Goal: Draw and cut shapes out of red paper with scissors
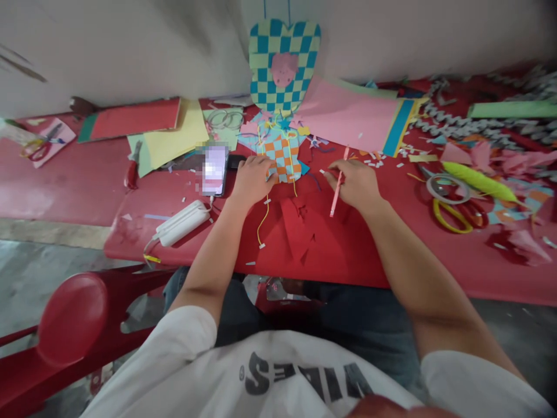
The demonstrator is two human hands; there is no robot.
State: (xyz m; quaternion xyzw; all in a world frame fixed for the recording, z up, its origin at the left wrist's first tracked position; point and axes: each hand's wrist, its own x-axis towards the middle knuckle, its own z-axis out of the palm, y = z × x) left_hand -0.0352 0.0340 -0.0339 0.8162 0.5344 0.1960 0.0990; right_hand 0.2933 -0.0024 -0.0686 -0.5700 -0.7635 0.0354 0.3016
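My right hand point(359, 183) is closed around a slim pink pencil point(337, 194), which slants from upper right to lower left over the red tabletop. To the left, my left hand point(255, 179) has its fingers curled by the left edge of an orange-and-white checkered paper piece point(285, 155); what its fingertips pinch, if anything, is too small to make out. Yellow string point(262, 223) trails down from near that hand. Between my hands and nearer to me lies a cut red paper point(296, 226) with ragged slits.
Left of my left hand are a lit phone point(214, 171) and a white power bank point(183, 223). Scissors point(455, 215) and a tape roll point(447, 188) lie at right. A blue-green checkered hanging point(285, 93) is against the wall. Pink paper sheets point(348, 113) and scraps surround it.
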